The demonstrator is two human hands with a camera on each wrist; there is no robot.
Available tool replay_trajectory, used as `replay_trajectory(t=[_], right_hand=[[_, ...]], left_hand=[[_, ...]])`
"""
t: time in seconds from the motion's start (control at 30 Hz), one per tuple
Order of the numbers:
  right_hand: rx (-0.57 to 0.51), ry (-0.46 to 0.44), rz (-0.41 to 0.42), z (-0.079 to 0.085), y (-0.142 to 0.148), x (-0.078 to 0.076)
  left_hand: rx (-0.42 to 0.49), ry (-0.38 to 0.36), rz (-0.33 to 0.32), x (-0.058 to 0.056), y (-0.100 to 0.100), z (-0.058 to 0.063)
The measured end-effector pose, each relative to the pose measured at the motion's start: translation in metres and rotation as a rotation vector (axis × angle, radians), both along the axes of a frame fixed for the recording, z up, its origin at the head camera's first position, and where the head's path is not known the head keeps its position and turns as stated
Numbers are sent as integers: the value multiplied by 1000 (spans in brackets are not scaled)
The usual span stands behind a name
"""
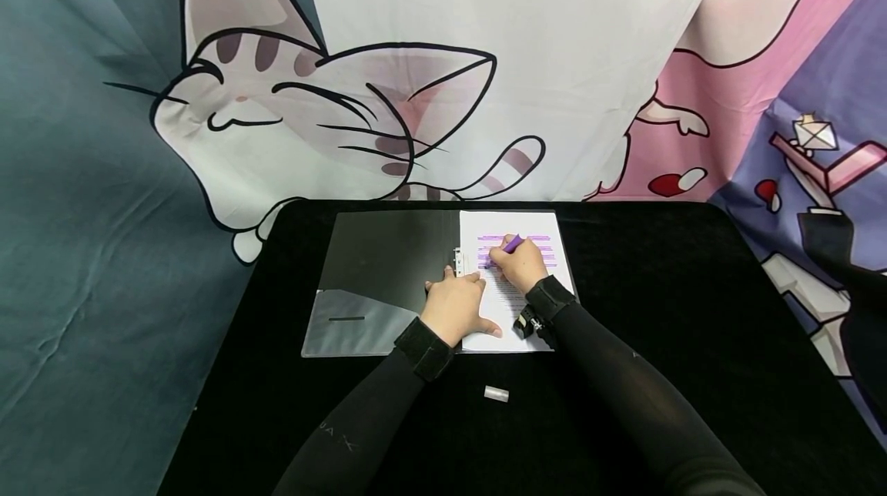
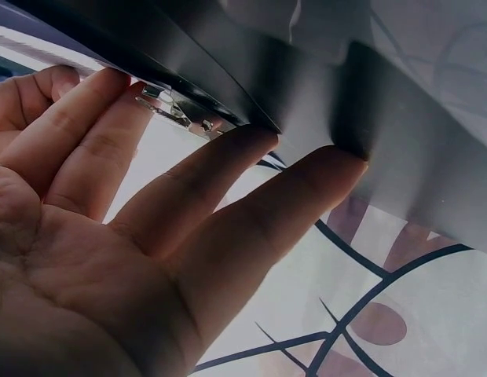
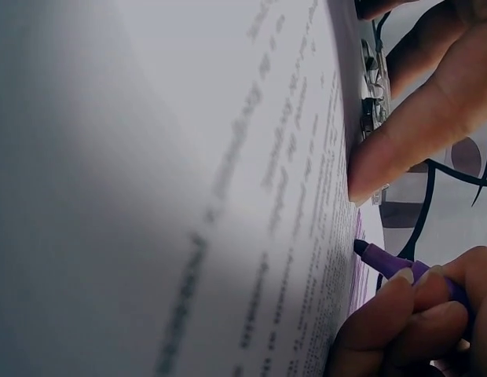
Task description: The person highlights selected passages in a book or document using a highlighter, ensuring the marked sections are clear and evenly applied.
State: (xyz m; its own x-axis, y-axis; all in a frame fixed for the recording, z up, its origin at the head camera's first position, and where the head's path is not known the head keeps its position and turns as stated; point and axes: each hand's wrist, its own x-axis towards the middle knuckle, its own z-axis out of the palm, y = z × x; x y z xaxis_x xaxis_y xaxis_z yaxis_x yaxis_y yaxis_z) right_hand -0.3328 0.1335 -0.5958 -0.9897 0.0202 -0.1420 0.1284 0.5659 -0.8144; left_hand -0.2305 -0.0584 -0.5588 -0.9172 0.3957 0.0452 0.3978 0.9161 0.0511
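An open dark folder (image 1: pixel 388 249) lies on the black table, with white printed sheets (image 1: pixel 506 222) on its right side. Purple lines mark the upper text. My right hand (image 1: pixel 524 265) pinches a purple highlighter (image 1: pixel 513 243); in the right wrist view its dark tip meets the page, below my left hand's fingers (image 3: pixel 424 118). With fingers spread, my left hand (image 1: pixel 453 307) rests across the folder's spine and the page's left edge, beside a metal clip (image 2: pixel 173 110). In the left wrist view its fingertips (image 2: pixel 349 165) touch the folder's dark cover.
A small whitish cylinder (image 1: pixel 496 393) lies on the black tablecloth (image 1: pixel 644 273) in front of the folder. A grey pocket (image 1: pixel 360 326) covers the folder's lower left. Behind the table hangs a cloth with cartoon cats (image 1: pixel 242 126).
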Motion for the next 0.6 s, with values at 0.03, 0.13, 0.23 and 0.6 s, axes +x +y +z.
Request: replay_trajectory(t=[0.03,0.13,0.23,0.6], right_hand=[[5,7,0,1,0,1],[30,29,-5,4,0,4],[51,49,-8,6,0,5],[55,58,4,6,5,5]], left_hand=[[-12,-14,1,2,0,7],[-11,-29,-2,5,0,15],[-13,-51,-4,11,-1,29],[-21,-69,-2,15,0,38]])
